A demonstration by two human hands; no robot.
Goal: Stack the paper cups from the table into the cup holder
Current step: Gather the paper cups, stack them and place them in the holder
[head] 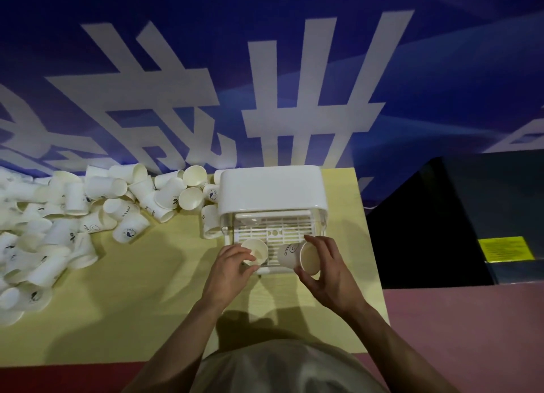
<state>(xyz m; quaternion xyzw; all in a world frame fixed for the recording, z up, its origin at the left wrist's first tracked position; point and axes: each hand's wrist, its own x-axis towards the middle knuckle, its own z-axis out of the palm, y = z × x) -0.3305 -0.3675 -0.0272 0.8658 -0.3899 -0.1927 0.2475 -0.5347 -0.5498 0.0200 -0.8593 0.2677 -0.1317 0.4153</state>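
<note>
Your left hand point(232, 264) grips one paper cup point(255, 252), your right hand point(326, 270) another cup point(297, 257), their fingers hiding part of each; the cup holder point(272, 192) stands behind.

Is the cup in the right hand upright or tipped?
Tipped. The cup in the right hand lies almost on its side, its open mouth facing the camera and its base pointing toward the cup holder.

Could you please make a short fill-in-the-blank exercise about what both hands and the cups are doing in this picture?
1. The left hand holds a cup with its opening facing ____.
2. The right hand holds a cup printed with the word ____.
3. The pile of loose cups lies to the ____ of the white cup holder.

Missing words: up; HELLO; left
</note>
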